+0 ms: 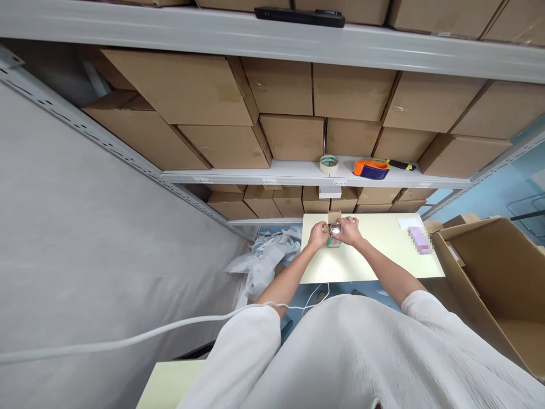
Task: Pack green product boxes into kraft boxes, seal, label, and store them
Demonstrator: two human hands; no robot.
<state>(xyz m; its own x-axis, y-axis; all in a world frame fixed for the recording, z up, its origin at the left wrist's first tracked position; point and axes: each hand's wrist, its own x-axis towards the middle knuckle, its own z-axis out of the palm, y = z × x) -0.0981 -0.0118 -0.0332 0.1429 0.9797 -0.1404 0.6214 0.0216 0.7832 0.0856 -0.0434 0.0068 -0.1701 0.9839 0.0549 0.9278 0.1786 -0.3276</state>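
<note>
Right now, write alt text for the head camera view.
A person's right hand holds a shiny round object at a small green box on a pale table, the left hand beside it. Behind, shelves hold cardboard boxes, a tape roll and an orange-and-blue item; a large open carton stands at right.

Pretty bright shot tbh, with soft glare on the pale tabletop (374,264). Wide-angle stretch bends the edges.

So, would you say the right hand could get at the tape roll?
Probably yes, if the right hand lets go of the shiny item; nothing seems to block the tape roll.
</note>
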